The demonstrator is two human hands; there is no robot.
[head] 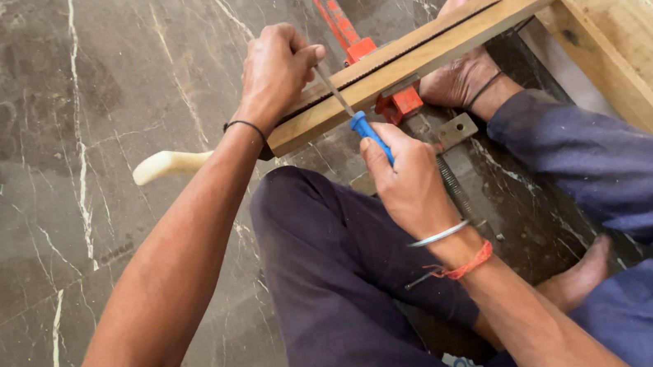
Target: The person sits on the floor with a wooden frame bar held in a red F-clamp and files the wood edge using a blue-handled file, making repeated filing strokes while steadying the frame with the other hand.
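Marble floor, dark and veined in white, fills the left of the frame, and on it we see a pale rounded handle poking out from behind our left forearm. Moving right, our left hand sits on the near end of a long wooden strip, the fingers curled closed around the upper part of a thin metal blade and pressing down on the wood. A thin dark band circles that wrist.

Just below and to the right, our right hand grips the blue handle of the same tool, fingers wrapped tight around it, with the blade slanting up toward the left hand and crossing the edge of the strip. A metal bangle and a red thread sit on that wrist.

Behind the strip an orange-red clamp runs up and away across the floor, its jaw showing on both sides of the wood. Further right, our bare foot presses against the far side of the strip. A small metal bracket lies on the floor just beneath it. Light timber boards fill the top right corner, and our legs in dark blue trousers fold across the lower frame.
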